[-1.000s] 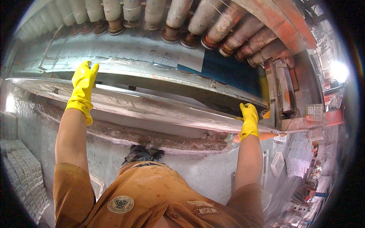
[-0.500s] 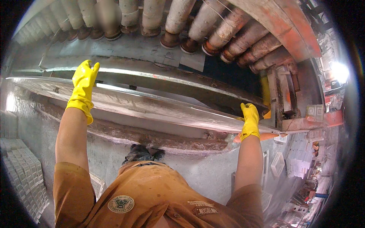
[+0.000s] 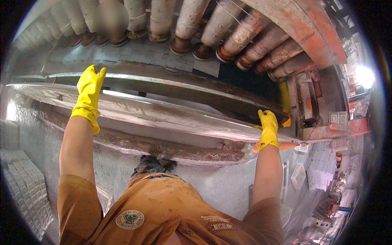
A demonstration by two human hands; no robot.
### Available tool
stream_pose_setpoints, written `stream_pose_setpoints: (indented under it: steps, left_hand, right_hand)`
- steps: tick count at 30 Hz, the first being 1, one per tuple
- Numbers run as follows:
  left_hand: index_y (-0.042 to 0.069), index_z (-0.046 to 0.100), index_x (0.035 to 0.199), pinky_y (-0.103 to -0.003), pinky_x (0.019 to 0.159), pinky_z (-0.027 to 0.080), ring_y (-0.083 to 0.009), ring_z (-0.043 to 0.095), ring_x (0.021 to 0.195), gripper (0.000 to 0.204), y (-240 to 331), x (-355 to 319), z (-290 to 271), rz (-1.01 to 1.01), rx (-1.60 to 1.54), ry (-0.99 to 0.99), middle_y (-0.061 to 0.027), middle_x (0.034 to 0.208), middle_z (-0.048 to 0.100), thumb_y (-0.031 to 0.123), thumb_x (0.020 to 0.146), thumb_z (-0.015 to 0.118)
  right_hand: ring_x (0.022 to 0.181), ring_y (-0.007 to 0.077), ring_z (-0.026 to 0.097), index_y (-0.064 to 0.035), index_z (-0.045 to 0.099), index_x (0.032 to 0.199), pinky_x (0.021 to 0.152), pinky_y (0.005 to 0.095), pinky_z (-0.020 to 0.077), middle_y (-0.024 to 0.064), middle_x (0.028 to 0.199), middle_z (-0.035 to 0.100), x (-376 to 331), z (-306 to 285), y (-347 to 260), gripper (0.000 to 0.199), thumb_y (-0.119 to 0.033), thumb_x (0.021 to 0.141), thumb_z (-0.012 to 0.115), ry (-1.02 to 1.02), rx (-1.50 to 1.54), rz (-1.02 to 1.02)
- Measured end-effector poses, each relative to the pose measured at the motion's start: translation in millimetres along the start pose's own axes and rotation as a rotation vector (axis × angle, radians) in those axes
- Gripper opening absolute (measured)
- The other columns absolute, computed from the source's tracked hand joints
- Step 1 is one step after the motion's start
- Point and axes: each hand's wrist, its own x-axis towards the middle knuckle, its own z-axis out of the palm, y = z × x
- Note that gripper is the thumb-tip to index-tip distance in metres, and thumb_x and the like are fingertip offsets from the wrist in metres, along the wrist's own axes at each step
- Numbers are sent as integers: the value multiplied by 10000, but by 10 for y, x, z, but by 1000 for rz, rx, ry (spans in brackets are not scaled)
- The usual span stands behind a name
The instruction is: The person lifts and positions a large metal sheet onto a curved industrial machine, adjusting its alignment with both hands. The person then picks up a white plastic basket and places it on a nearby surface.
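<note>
Head view: long grey metal panel [image 3: 163, 116], ten to three o'clock. Yellow-rubber-gloved left hand [image 3: 88, 89] and right hand [image 3: 268, 125], fingers part-curled, lie at its edge; grip cannot be told. Apparent step: steadying; next move calls for paired, level handling.

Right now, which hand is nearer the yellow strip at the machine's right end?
Right. In view, the right hand is just below and left of the yellow strip, by the long metal panel; the left hand is much farther left, toward the panel's other end.
</note>
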Motion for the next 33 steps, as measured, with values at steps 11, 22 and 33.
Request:
stream_pose_setpoints:
  steps: [11,22,33]
  left_hand:
    - [55,639,1336,-423,1010,498,-353,657,1167,634,12,1,-47,-6,-26,-35,-182,1270,691,523,909,642]
    - [68,644,1328,-436,1002,499,-354,650,1175,618,-27,21,-21,8,10,-16,-174,1256,694,526,912,644]
    - [56,633,1336,-431,1021,489,-349,636,1202,631,-47,33,0,40,18,10,-172,1283,683,525,914,660]
  right_hand:
    - [1278,362,596,-98,650,1348,1058,448,467,169,1375,637,37,0,7,654,-580,908,613,-46,-74,37]
    - [1211,372,638,-42,672,1297,1011,434,492,205,1331,656,47,54,32,627,-539,916,638,12,-26,-16]
    - [1262,370,607,-70,666,1322,1051,437,468,192,1349,646,-39,-38,-60,642,-560,910,619,8,-97,-17]
